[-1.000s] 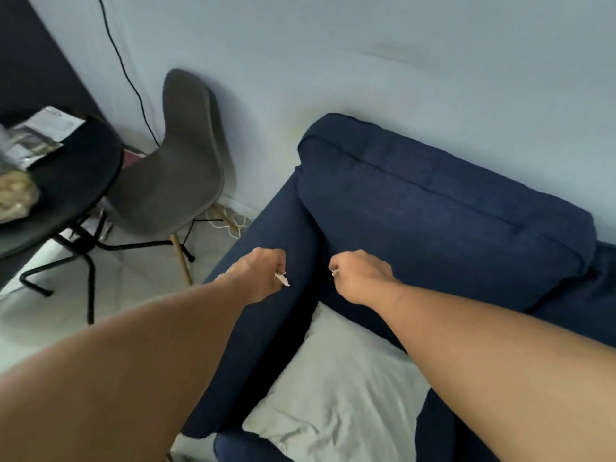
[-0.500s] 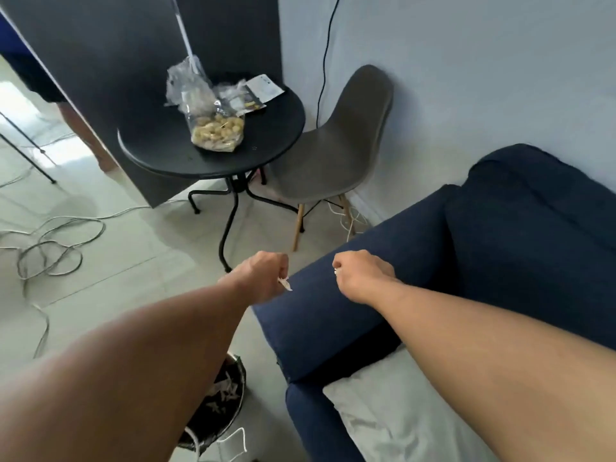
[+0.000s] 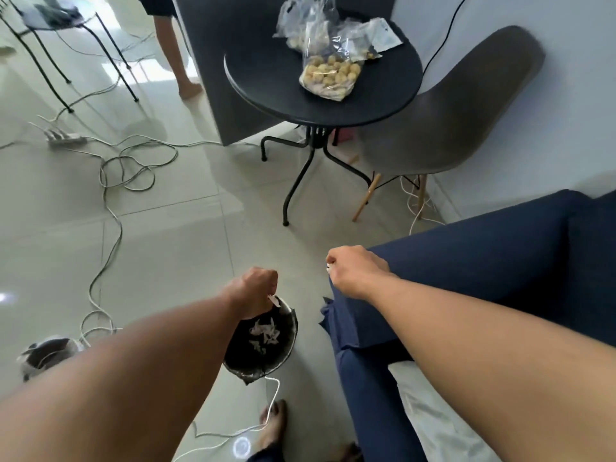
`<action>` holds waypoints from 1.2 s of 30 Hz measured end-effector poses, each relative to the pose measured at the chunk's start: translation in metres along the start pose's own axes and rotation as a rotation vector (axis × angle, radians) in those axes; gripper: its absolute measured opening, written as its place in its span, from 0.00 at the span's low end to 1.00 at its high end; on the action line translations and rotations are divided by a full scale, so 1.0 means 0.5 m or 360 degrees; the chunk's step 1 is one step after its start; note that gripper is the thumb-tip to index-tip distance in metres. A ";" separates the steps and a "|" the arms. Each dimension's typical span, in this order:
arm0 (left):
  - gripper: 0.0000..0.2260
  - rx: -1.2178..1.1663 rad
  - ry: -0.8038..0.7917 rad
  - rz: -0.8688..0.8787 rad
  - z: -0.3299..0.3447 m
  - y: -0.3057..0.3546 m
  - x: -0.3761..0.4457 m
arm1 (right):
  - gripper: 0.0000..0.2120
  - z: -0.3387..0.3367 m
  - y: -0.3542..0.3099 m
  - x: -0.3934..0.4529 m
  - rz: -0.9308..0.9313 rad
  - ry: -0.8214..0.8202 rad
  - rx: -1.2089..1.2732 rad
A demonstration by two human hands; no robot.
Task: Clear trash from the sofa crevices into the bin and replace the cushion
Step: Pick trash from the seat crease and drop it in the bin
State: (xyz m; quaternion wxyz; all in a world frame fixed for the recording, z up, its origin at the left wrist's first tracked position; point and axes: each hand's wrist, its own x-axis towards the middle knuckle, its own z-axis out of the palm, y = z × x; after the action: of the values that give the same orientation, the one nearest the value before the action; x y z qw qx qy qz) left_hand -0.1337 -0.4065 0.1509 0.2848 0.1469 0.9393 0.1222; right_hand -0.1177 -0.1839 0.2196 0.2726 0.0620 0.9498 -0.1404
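My left hand is a fist around a small white scrap of trash and hangs just above the rim of the bin, a small black-lined pail on the floor with several white scraps inside. My right hand is also closed, pinching a tiny white scrap over the front end of the navy sofa armrest. The pale grey cushion lies on the sofa seat at the lower right, partly hidden by my right forearm.
A round black table with bags of snacks stands ahead, a grey chair beside it by the wall. Cables and a power strip trail over the tiled floor. Another person's leg stands at the top. My foot is near the bin.
My view has swung left from the sofa toward the floor. Both closed hands moved off the sofa crevice; the left one is now over the bin, the right over the armrest end.
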 end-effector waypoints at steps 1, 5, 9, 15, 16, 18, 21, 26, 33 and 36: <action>0.10 -0.0001 -0.0030 -0.0020 0.010 -0.018 -0.004 | 0.12 0.013 -0.017 0.006 -0.0011 -0.0027 0.0007; 0.12 -0.0010 -0.0061 -0.0105 0.044 -0.077 -0.015 | 0.14 0.056 -0.072 0.024 -0.0070 -0.0177 0.0109; 0.16 -0.0024 -0.0042 -0.0130 0.062 -0.130 -0.024 | 0.15 0.092 -0.116 0.038 -0.0131 -0.0242 0.0133; 0.15 0.0049 -0.0078 -0.0187 0.062 -0.186 -0.036 | 0.16 0.124 -0.172 0.055 -0.0178 -0.0262 0.0103; 0.16 0.0058 -0.0090 -0.0194 0.060 -0.195 -0.036 | 0.15 0.125 -0.180 0.058 -0.0184 -0.0254 0.0108; 0.16 0.0066 -0.0113 -0.0203 0.057 -0.211 -0.034 | 0.15 0.125 -0.195 0.065 -0.0196 -0.0249 0.0118; 0.17 0.0050 -0.0123 -0.0199 0.050 -0.229 -0.030 | 0.14 0.127 -0.216 0.074 -0.0196 -0.0239 0.0133; 0.16 0.0041 -0.0114 -0.0205 0.036 -0.268 -0.034 | 0.13 0.148 -0.253 0.091 -0.0182 -0.0299 0.0185; 0.18 0.0052 -0.0132 -0.0214 0.025 -0.320 -0.046 | 0.20 0.183 -0.292 0.099 -0.0162 -0.0419 0.0186; 0.18 0.0067 -0.0141 -0.0178 0.021 -0.327 -0.044 | 0.21 0.186 -0.290 0.102 -0.0145 -0.0409 0.0238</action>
State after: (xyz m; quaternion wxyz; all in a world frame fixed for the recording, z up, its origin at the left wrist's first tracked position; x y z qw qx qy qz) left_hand -0.1442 -0.5640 0.1024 0.3293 0.1053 0.9349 0.0798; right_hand -0.1424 -0.3481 0.1505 0.3798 0.0207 0.8958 -0.2299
